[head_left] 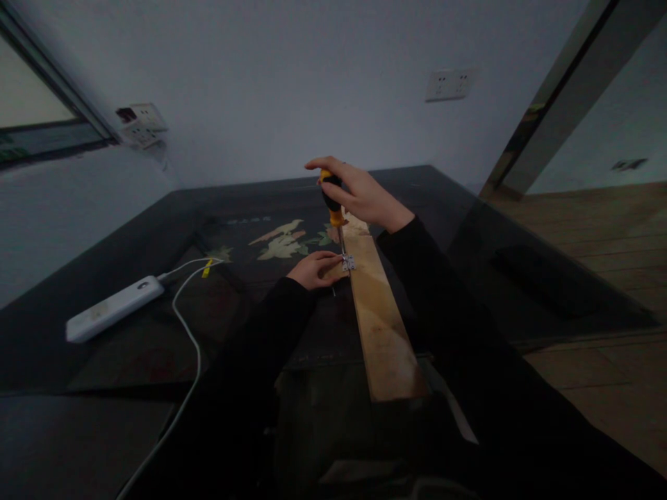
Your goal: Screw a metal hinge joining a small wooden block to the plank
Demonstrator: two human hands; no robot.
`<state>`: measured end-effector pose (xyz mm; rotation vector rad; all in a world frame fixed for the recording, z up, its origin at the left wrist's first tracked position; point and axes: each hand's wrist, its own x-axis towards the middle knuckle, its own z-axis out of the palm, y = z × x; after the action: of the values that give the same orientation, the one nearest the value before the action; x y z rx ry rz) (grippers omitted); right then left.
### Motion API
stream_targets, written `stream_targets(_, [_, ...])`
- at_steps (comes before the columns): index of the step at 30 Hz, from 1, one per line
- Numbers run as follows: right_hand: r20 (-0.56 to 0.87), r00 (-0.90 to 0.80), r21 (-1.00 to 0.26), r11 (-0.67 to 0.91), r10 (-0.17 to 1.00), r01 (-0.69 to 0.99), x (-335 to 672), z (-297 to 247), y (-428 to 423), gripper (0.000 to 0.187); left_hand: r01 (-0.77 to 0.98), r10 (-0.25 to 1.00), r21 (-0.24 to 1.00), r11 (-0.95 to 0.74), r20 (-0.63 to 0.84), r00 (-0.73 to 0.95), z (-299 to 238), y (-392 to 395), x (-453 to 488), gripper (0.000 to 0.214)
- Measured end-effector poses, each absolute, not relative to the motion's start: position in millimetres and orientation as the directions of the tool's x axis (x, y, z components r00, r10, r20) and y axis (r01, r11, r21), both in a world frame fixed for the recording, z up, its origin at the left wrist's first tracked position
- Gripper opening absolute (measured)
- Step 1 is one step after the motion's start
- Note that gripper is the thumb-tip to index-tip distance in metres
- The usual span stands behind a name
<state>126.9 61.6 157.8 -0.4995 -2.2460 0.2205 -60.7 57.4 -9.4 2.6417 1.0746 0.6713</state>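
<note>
My right hand (367,196) is wrapped round the yellow and black handle of a screwdriver (332,198), its index finger stretched over the top. The screwdriver stands nearly upright, its shaft reaching down to a small metal hinge (349,262). That hinge lies at the left edge of a long wooden board (384,319). Fingers of my left hand (315,269) are closed at the hinge's left side, by a small wooden piece (336,273). Whether the screwdriver's tip sits in a screw is too small to tell.
A dark table (244,208) with a flower pattern bears the work, and the board overhangs its near edge. To the left lies a white power strip (114,307) with its cable (194,333) running toward me. A pale wall (292,83) stands behind the table.
</note>
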Motion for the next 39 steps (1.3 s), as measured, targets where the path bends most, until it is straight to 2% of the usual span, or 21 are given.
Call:
stream_targets(5, [0.686, -0.586, -0.343, 0.902, 0.431, 0.262, 126, 159, 58, 0.031, 0.592, 0.685, 0.345, -0.729, 0.358, 0.635, -11, 58, -61, 0.053])
stream_targets(10, [0.721, -0.514, -0.339, 0.884, 0.464, 0.322, 119, 154, 62, 0.025, 0.584, 0.681, 0.350, -0.733, 0.371, 0.632, -12, 58, -61, 0.051])
stream_targets(17, [0.666, -0.614, -0.332, 0.905, 0.424, 0.264, 125, 159, 57, 0.032, 0.581, 0.681, 0.355, -0.732, 0.357, 0.640, -11, 58, -62, 0.051])
stream_targets(23, [0.685, -0.536, -0.346, 0.867, 0.494, 0.358, 121, 157, 57, 0.024, 0.589, 0.694, 0.368, -0.720, 0.348, 0.630, -10, 58, -62, 0.050])
stream_targets(29, [0.642, -0.614, -0.387, 0.885, 0.460, 0.259, 123, 162, 52, 0.029, 0.570, 0.674, 0.360, -0.738, 0.357, 0.646, -13, 60, -63, 0.051])
stream_targets(32, [0.653, -0.619, -0.349, 0.899, 0.437, 0.266, 122, 161, 52, 0.028, 0.568, 0.674, 0.362, -0.739, 0.375, 0.636, -14, 60, -63, 0.052])
stream_targets(36, [0.691, -0.564, -0.255, 0.882, 0.453, 0.396, 114, 154, 56, 0.026, 0.569, 0.671, 0.356, -0.741, 0.377, 0.638, -14, 60, -63, 0.052])
stream_targets(39, [0.698, -0.559, -0.227, 0.879, 0.447, 0.420, 110, 151, 56, 0.026, 0.564, 0.663, 0.348, -0.749, 0.383, 0.643, -15, 61, -63, 0.051])
